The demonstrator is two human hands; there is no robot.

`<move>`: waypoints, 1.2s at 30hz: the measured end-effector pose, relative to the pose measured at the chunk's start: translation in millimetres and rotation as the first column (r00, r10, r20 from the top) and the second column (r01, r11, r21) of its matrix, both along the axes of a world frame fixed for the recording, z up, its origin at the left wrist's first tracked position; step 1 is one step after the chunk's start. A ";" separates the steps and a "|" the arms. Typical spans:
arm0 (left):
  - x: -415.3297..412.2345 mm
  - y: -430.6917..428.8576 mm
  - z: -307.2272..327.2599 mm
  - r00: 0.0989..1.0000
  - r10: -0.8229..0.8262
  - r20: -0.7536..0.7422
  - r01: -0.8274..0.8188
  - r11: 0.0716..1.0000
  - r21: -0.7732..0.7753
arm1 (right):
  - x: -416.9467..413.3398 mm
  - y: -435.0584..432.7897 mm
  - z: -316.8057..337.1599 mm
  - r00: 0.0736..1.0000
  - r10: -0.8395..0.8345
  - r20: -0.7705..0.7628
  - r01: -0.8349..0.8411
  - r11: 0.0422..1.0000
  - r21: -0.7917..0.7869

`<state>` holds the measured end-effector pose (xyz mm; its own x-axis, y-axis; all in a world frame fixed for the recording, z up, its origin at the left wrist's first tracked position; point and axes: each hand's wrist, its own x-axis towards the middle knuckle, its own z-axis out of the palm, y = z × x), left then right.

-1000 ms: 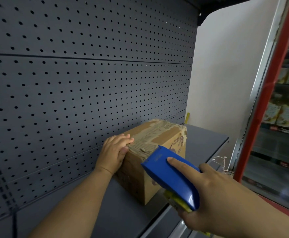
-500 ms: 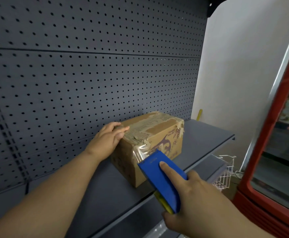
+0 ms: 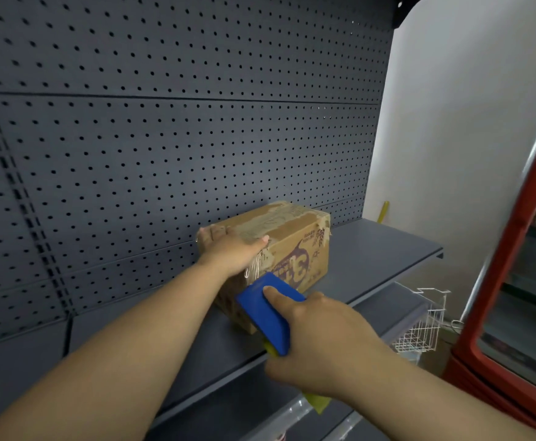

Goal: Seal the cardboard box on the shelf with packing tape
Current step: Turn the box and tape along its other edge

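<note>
Nearest me, my right hand (image 3: 320, 338) is wrapped around one blue plastic tape dispenser (image 3: 268, 313), forefinger lying along its top, its nose against the near lower face of the one brown cardboard box (image 3: 279, 249). My left hand (image 3: 231, 246), fingers together, presses flat on the box's near top corner. The box sits on the grey metal shelf (image 3: 384, 249) near the dark perforated back panel (image 3: 177, 138). I judge the clear tape could wrinkle or peel if I pull off-line, or the box could slide if my pressing hand eases. Beyond, one white wire basket (image 3: 419, 326).
</note>
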<state>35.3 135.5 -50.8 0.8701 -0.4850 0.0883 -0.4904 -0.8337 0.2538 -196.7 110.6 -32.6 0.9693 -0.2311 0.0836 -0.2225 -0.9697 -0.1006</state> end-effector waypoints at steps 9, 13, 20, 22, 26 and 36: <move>-14.1 9.0 11.2 0.997 -0.070 -0.023 0.070 0.997 -0.016 | 4.4 -16.1 13.1 0.999 0.012 0.050 -0.013 1.000 0.017; -21.6 9.9 15.7 0.995 -0.093 -0.032 0.093 0.996 -0.009 | 5.7 -23.1 18.1 0.998 0.006 0.061 -0.007 1.000 0.022; -24.6 12.6 20.1 0.992 -0.102 -0.080 0.102 0.995 -0.002 | 6.0 -24.5 21.0 0.995 0.066 0.074 -0.072 0.994 0.080; -25.7 12.4 20.5 0.991 -0.110 -0.081 0.111 0.994 0.007 | 7.2 -22.7 19.7 0.996 0.049 0.079 -0.055 0.996 0.070; -20.3 13.0 18.6 0.991 -0.099 -0.091 0.102 0.994 0.025 | 11.5 -23.5 16.7 0.995 0.070 0.070 -0.079 0.989 0.124; -18.7 12.0 19.6 0.991 -0.086 -0.102 0.090 0.995 0.034 | 15.3 -25.9 23.4 0.995 0.069 0.069 -0.077 0.989 0.129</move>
<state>16.6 147.5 -31.1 0.8274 -0.5613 -0.0169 -0.5361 -0.7985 0.2740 -181.5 84.7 -9.1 0.9776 -0.1728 0.1198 -0.1404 -0.9606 -0.2399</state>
